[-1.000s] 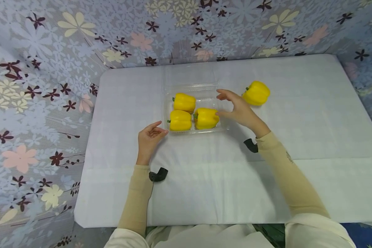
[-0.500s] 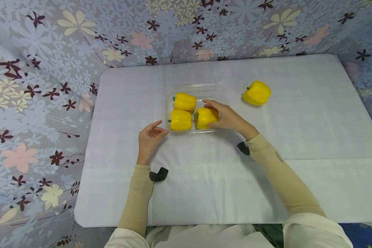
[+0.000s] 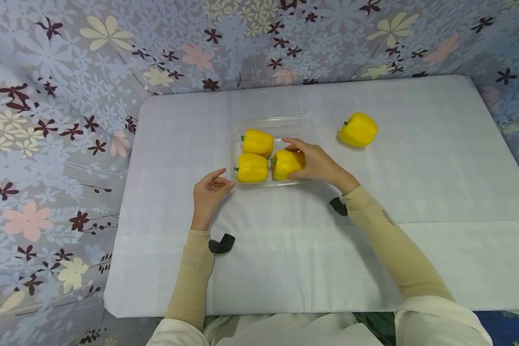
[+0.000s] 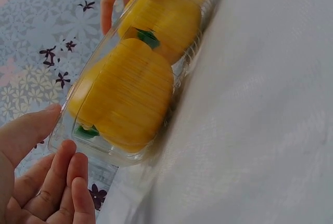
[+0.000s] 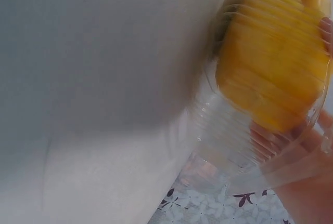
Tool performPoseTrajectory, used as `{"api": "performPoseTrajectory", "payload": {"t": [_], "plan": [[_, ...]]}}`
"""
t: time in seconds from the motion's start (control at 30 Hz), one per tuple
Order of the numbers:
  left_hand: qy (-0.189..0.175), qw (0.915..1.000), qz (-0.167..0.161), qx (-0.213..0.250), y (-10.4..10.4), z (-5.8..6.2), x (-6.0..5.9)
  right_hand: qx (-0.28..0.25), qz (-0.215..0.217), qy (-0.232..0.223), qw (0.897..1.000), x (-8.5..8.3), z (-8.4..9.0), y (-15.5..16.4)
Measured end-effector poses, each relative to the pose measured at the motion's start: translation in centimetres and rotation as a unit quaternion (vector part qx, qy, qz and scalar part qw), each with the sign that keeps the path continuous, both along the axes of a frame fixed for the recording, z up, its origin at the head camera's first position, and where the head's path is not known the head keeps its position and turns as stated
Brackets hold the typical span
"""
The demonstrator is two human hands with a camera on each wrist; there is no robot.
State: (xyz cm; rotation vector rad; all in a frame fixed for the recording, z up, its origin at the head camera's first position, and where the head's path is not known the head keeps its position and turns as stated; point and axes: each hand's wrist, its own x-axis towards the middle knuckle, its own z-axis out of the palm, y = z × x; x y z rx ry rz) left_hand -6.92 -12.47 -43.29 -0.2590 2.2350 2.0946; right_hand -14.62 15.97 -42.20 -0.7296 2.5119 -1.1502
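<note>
In the head view, a clear plastic clamshell box (image 3: 281, 183) holds three yellow bell peppers. My right hand (image 3: 322, 166) grips the front-right bell pepper (image 3: 285, 165), fingers over its far side and thumb on its near side. Another bell pepper (image 3: 252, 168) lies front left, with a third bell pepper (image 3: 258, 142) behind it. My left hand (image 3: 207, 194) is at the box's front-left corner with loosely bent fingers. In the left wrist view its thumb (image 4: 36, 125) touches the box's edge. The right wrist view shows the gripped pepper (image 5: 270, 63) through the box wall.
A single bell pepper (image 3: 358, 130) lies on the white-covered table (image 3: 437, 168), right of the box. The box's transparent lid (image 3: 265, 105) is folded back toward the flowered wall (image 3: 242, 43). Black wrist mounts (image 3: 221, 243) stick out from both sleeves.
My right hand has moved left from the box's right edge and closed its fingers round the front-right bell pepper. The left hand and the peppers stay in place.
</note>
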Motion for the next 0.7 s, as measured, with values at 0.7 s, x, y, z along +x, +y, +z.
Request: {"api": "performPoseTrajectory", "payload": {"t": [0.7], "plan": [[0.002, 0.9999, -0.003, -0.014, 0.0, -0.2, -0.1, -0.058, -0.131, 0.028, 0.989, -0.3, 4.4, 4.8]]}}
